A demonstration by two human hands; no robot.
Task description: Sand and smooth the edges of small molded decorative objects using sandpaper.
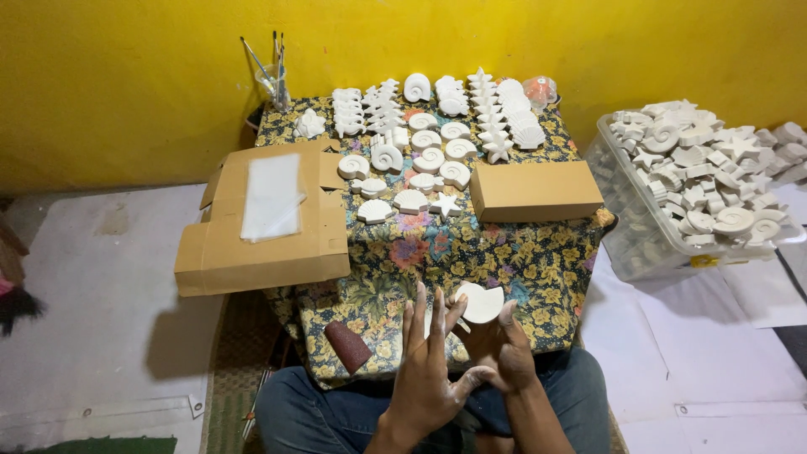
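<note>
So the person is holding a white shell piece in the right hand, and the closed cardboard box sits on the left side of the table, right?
Not quite. The closed cardboard box sits on the right side of the flowered table, as the head view shows; the box on the left is the open one. The rest holds: the right hand holds a white shell piece.

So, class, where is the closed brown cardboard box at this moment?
In the head view, the closed brown cardboard box lies on the right side of the floral-clothed table, just right of the white plaster star and left of the clear plastic tub.
</note>
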